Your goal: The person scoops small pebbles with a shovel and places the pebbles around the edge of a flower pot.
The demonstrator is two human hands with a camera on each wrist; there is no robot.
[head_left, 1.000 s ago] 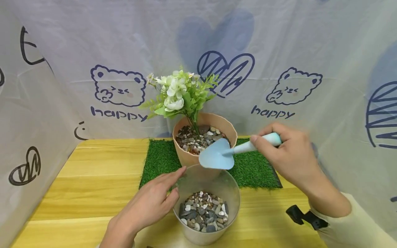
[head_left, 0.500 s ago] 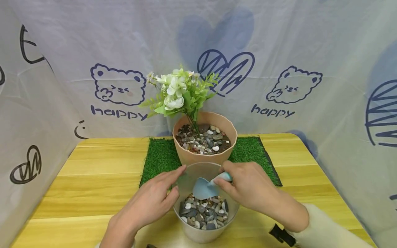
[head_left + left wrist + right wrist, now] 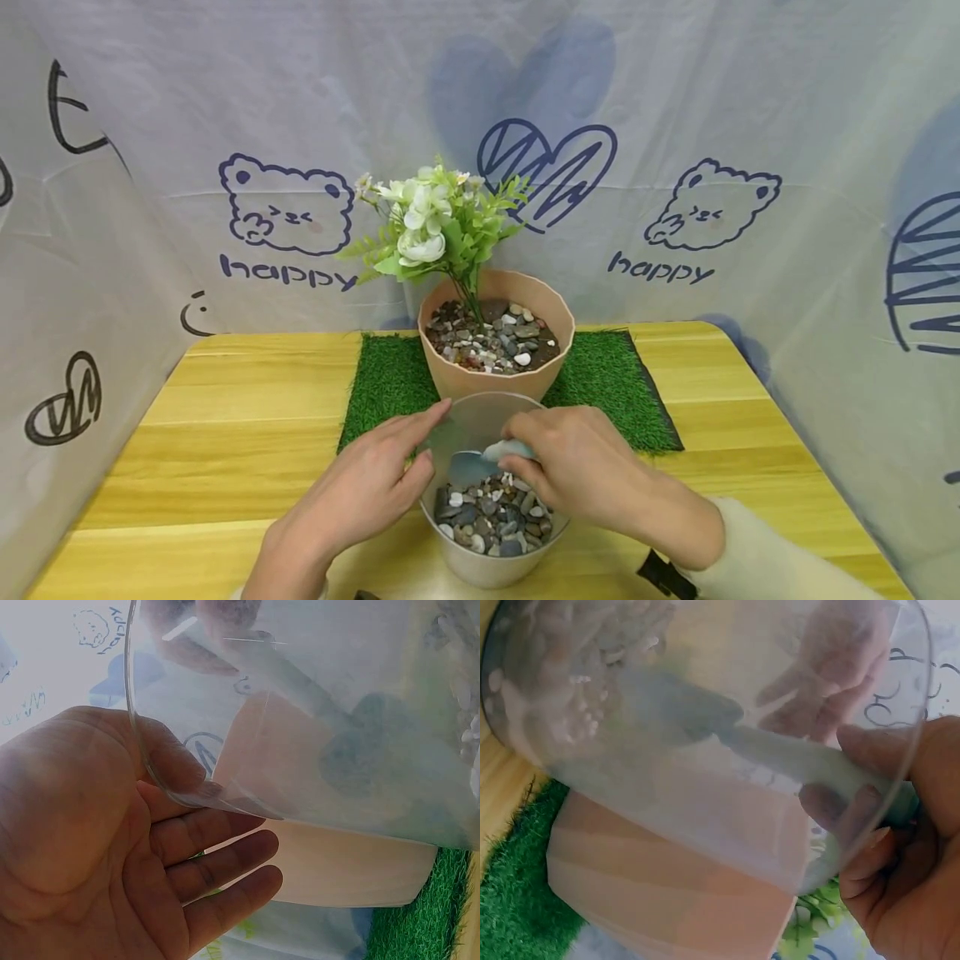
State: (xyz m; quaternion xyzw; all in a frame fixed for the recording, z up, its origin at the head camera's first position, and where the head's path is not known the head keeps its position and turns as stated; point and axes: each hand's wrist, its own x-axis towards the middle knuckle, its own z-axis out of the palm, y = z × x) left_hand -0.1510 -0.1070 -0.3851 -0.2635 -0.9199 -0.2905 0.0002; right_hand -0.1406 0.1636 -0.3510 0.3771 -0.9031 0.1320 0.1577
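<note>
A yellow wood-grain table (image 3: 225,467) spreads under everything, with a rectangular mat of green artificial turf (image 3: 618,404) toward its 12 o'clock edge. On the mat stands a peach, many-sided pot (image 3: 487,385), holding a leafy bunch of white flowers (image 3: 423,221) set among mixed stones (image 3: 517,337). At the pot's 6 o'clock, nearer the person, stands a clear, round, flaring plastic bucket (image 3: 487,573). The left hand (image 3: 375,471) rests at the bucket's 10 o'clock rim, fingers extended and slightly spread, apparently steadying it; the right hand (image 3: 592,462) comes in from 3 o'clock and pinches the handle of a small pale-blue trowel (image 3: 470,468), whose blade is inside the bucket, pointing roughly toward 9 o'clock. The step in hand looks like the start of a scoop from the grey, brown and white pebbles (image 3: 498,521) at the bucket's bottom; the next move seems to call for working the blade's edge down among them. The head view sets the blade right against the far edge of the pebbles, whereas the left wrist view, through the clear wall, seems to show a gap. The right wrist view reveals the fingers curled round the handle, but haze blurs the blade's tip.
</note>
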